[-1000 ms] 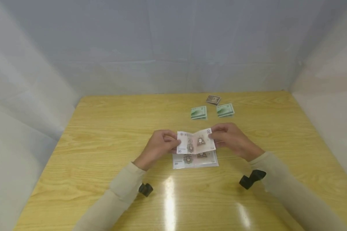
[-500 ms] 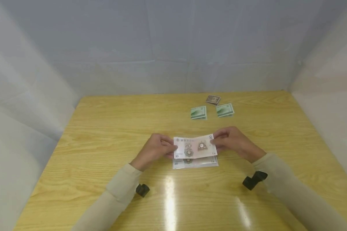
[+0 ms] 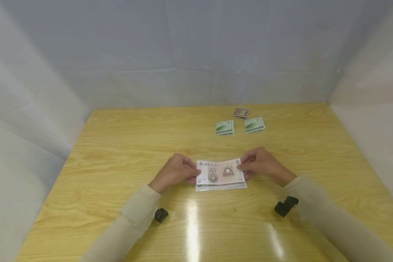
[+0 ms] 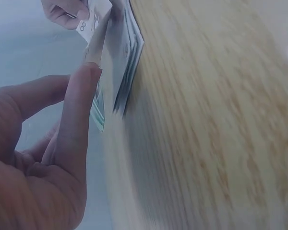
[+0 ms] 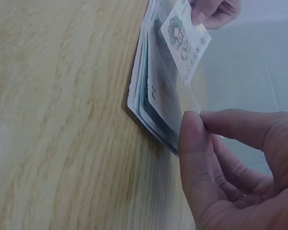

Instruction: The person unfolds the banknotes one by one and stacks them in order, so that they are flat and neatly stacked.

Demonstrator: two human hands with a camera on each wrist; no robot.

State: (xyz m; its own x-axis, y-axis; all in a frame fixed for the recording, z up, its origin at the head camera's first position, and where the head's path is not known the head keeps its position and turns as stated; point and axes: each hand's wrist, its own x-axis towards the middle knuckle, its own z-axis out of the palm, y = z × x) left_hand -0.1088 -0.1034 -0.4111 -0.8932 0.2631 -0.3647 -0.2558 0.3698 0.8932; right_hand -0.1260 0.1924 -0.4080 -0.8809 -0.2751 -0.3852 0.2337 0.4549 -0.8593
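A pale 20 banknote [image 3: 220, 172] with a crease down its middle is stretched between both hands. My left hand [image 3: 178, 171] pinches its left edge between thumb and fingers, and my right hand [image 3: 262, 165] pinches the right edge. Close beneath it lies a stack of banknotes [image 3: 221, 187], mostly covered by the held note in the head view. From the right wrist, the stack [image 5: 151, 91] shows several layers with slightly lifted edges, and the held note [image 5: 185, 40] hangs just above it.
Farther back on the wooden table [image 3: 134, 138] lie two folded green banknotes, one on the left [image 3: 225, 127] and one on the right [image 3: 254, 124]. Behind them is a small folded brown banknote [image 3: 241, 112]. Pale sheeting [image 3: 196, 54] walls the back and sides.
Both hands have lowered the 20 banknote toward the person, so it now covers most of the stack. The folded notes at the back have stayed put.
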